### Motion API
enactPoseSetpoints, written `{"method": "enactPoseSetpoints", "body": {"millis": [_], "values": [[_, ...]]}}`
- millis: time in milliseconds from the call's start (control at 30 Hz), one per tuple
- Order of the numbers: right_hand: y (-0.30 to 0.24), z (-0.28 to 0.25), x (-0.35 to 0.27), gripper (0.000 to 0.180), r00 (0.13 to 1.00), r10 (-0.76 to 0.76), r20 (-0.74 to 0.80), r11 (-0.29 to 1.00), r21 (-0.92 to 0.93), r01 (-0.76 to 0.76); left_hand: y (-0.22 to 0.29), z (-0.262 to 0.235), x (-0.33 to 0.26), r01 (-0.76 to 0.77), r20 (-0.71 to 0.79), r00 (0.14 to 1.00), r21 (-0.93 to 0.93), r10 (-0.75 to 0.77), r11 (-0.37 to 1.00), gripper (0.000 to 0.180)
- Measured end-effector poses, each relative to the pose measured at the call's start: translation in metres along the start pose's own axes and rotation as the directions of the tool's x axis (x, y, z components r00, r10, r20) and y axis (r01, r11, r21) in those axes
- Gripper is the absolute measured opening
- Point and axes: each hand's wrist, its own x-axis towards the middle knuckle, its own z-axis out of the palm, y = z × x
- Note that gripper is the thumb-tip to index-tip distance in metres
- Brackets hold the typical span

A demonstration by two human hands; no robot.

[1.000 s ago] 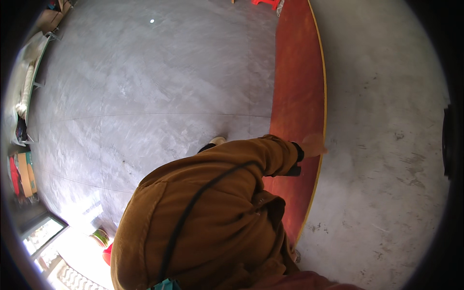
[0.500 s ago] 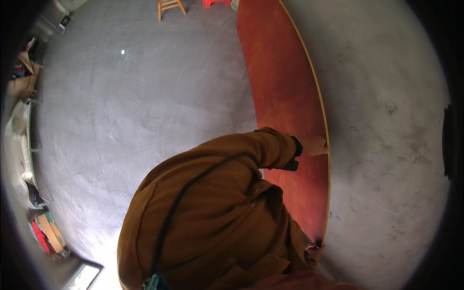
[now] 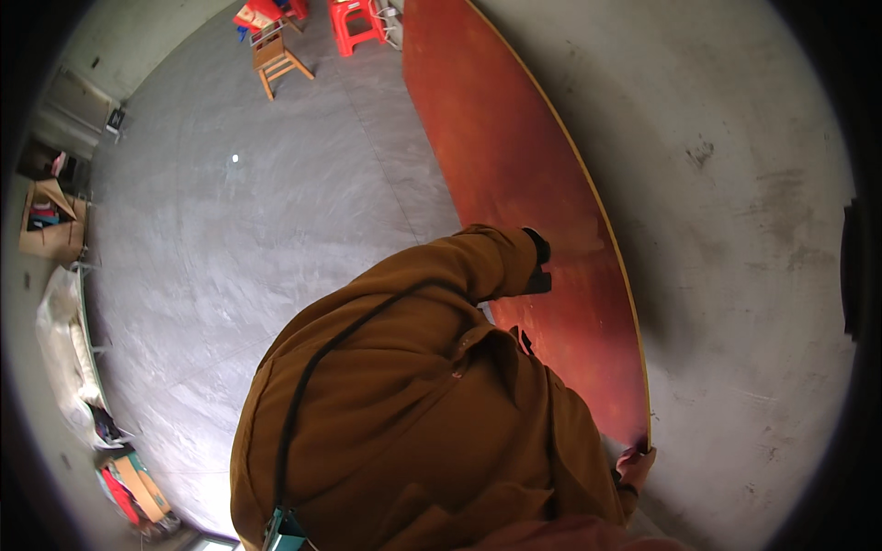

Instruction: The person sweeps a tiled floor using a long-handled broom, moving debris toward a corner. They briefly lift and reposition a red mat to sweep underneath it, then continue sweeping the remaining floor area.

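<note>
A long red-brown board (image 3: 514,138) with a yellow edge runs from the far side toward me, close along the wall. My right hand (image 3: 636,466) is closed round its near corner, with the fingers curled at the edge. My left arm (image 3: 395,294), in a brown sleeve, reaches across to the board's face. Its black cuff (image 3: 538,262) lies over the board. Beyond the cuff, my left hand barely stands out against the red surface, and its fingers cannot be made out.
A grey wall (image 3: 735,275) stands right of the board. On the grey floor (image 3: 248,239) at the far side are a wooden chair (image 3: 280,64) and a red plastic stool (image 3: 356,26). Cardboard boxes (image 3: 53,220) and a plastic-covered rack (image 3: 69,349) line the left wall.
The view has shifted, showing more of the stool and chair. My left hand has moved off the yellow edge, back over the board's face. My right hand stays at the near corner.
</note>
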Motion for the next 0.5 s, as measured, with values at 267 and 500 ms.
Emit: {"method": "enactPoseSetpoints", "body": {"millis": [267, 500], "values": [[-0.027, 0.024, 0.052, 0.038, 0.968, -0.249, 0.024, 0.952, 0.189, 0.240, 0.014, -0.071, 0.059, 0.000, -0.230, 0.972, -0.181, -0.043, 0.983, 0.056], [-0.054, 0.048, 0.026, 0.031, 0.990, -0.082, -0.114, 0.983, 0.156, 0.099, 0.060, -0.128, 0.072, 0.055, -0.320, 0.939, -0.222, -0.126, 0.974, 0.057]]}}
